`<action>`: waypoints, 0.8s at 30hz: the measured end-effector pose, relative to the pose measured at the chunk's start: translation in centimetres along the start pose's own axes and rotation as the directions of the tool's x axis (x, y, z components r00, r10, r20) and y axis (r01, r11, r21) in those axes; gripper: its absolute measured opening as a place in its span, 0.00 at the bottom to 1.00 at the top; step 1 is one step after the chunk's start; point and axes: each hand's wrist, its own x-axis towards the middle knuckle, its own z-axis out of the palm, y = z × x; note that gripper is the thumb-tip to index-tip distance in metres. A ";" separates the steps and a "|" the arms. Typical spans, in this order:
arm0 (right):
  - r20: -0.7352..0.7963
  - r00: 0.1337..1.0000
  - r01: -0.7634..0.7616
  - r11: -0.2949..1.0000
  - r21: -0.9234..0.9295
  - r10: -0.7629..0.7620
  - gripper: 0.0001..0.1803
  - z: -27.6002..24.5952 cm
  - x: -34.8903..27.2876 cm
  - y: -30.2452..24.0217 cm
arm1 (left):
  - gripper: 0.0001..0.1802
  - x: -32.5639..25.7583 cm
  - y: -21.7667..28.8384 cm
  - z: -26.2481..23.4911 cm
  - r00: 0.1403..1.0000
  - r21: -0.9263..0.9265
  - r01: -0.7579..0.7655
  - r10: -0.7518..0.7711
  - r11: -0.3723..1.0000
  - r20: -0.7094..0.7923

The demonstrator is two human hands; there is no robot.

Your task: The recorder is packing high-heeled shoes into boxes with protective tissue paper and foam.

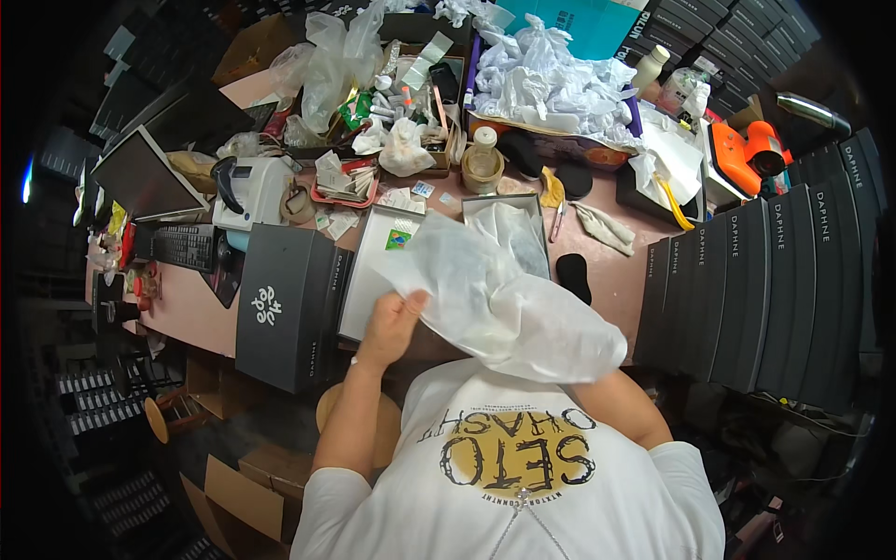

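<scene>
White, thin and crumpled, the tissue-paper sheet (495, 289) fills the middle of the view — a large wrinkled piece, slightly translucent, with soft folds and a ragged upper corner. It hangs in the air above the near edge of the pink tabletop (616, 271), in front of the person's chest, and partly covers an open grey box (509, 210) lined with more of the same paper. The left hand (392, 322) pinches the sheet's left edge, its fingers (411, 301) closed on the paper. The right hand is hidden beneath the bulging right end of the sheet, so I cannot tell how its fingers stand; only the right forearm (621, 401) shows below it.

Just left of the sheet lies a flat white box lid (369, 271), and beside that a dark grey shoebox (285, 303) — closed, lying flat. On the right a row of black shoeboxes (765, 280) stands on end. A heap of crumpled white paper (551, 79) sits at the far side of the tabletop.
</scene>
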 end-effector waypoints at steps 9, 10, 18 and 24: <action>0.332 0.889 -0.383 0.114 0.917 0.315 0.25 3.3 -2.8 1.1 | 0.18 7.8 -8.8 -1.4 0.924 -0.225 0.201 -0.261 0.953 -0.278; 0.308 0.896 -0.365 0.138 0.921 0.319 0.23 4.5 -2.7 1.2 | 0.19 8.5 -10.5 -1.1 0.909 0.052 0.249 -0.215 0.967 -0.358; 0.239 0.877 -0.367 0.261 0.893 0.416 0.20 4.5 -2.9 4.4 | 0.23 5.0 -6.7 1.9 0.821 0.123 0.031 0.045 0.992 -0.569; 0.120 0.921 -0.268 0.381 0.885 0.370 0.21 6.2 -1.3 2.3 | 0.22 -5.6 5.7 7.9 0.919 0.727 -0.313 0.387 0.611 0.070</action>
